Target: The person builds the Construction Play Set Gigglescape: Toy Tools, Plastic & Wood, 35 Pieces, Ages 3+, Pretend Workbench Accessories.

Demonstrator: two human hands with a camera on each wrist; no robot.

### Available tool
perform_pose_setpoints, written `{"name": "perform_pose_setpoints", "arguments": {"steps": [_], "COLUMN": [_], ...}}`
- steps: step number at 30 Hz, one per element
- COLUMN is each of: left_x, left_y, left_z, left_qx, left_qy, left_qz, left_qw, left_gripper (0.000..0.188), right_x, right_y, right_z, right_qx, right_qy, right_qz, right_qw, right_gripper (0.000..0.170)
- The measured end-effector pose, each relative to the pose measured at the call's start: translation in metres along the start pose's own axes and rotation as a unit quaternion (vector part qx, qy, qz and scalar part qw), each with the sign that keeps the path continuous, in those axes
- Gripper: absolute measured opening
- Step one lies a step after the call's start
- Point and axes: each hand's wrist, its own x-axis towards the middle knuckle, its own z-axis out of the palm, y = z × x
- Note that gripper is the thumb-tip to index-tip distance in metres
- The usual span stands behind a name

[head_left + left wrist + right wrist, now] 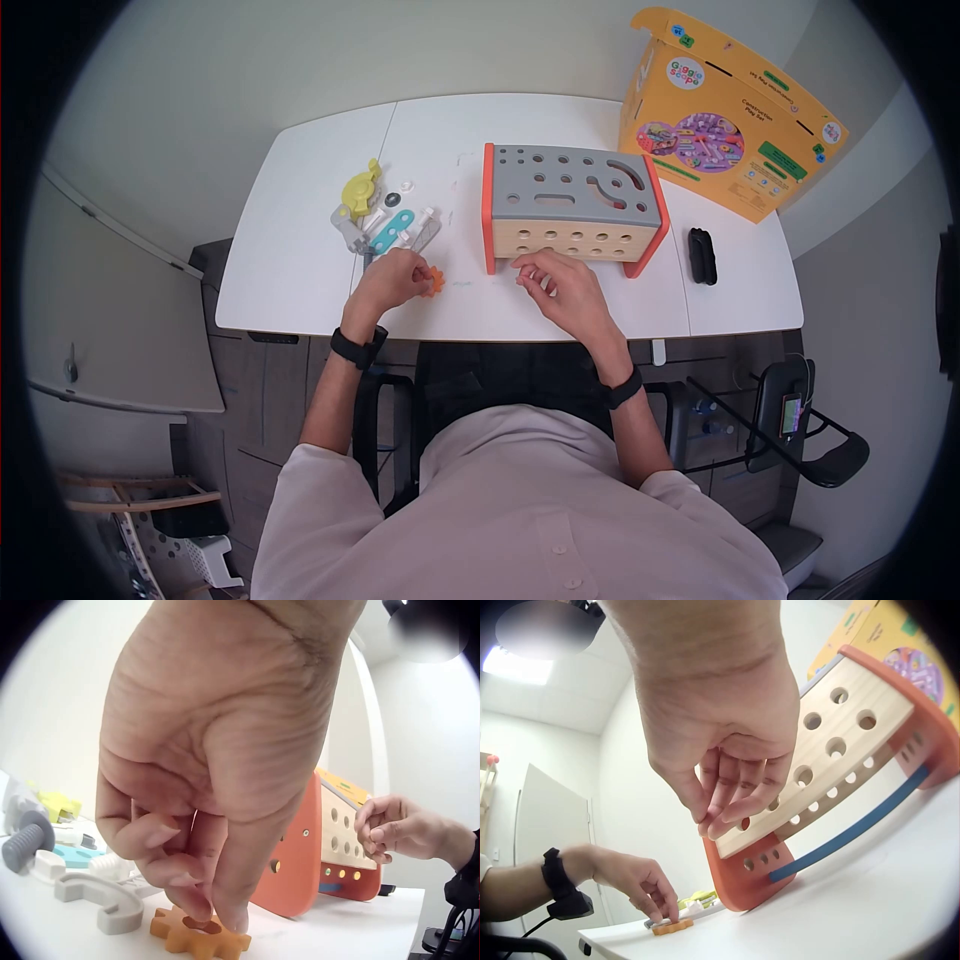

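Two digits of the left hand (pixel 393 281) pinch the orange gear (pixel 181 941), probably because its hole and toothed rim give purchase; it lies near the worktop's (pixel 640 305) front edge. The right hand (pixel 572 295), loosely curled, appears empty by the toy workbench (pixel 575 210).

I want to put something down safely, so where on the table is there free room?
Free: the left side of the table, outside the yellow-green piece; also the gap between workbench and black case. Crowded: around the teal strip, where loose parts bunch, and by the orange gear, pinched by the left hand.
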Motion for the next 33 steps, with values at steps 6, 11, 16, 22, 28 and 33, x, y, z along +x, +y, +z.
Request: {"name": "perform_pose_setpoints", "arguments": {"steps": [6, 11, 16, 22, 28, 33], "left_x": [0.003, 0.003, 0.003, 0.0, -0.008, -0.013], "left_y": [-0.001, 0.0, -0.002, 0.004, 0.0, -0.015], "left_z": [0.001, 0.001, 0.001, -0.007, -0.024, -0.03], "left_qx": [-0.014, -0.004, 0.027, -0.012, 0.015, 0.032], "left_qy": [-0.014, 0.0, -0.022, 0.056, 0.095, 0.136], "left_qz": [-0.005, 0.002, -0.01, -0.019, -0.052, -0.066], "left_qw": [1.0, 1.0, 0.999, 0.998, 0.994, 0.988], "left_gripper": [0.012, 0.016, 0.033, 0.038, 0.033, 0.027], "right_x": [-0.001, -0.001, -0.001, -0.002, -0.003, -0.003], "right_y": [0.002, 0.001, 0.0, 0.002, 0.001, 0.001], "right_z": [-0.001, 0.0, -0.001, -0.001, -0.002, -0.003], "right_qx": [-0.004, -0.004, -0.004, -0.006, -0.001, 0.004], "right_qy": [0.002, -0.001, -0.003, -0.004, -0.003, 0.0], "right_qz": [-0.001, -0.004, 0.001, 0.005, 0.003, 0.006], "right_qw": [1.0, 1.0, 1.0, 1.0, 1.0, 1.0], "right_gripper": [0.018, 0.019, 0.018, 0.016, 0.016, 0.016]}}
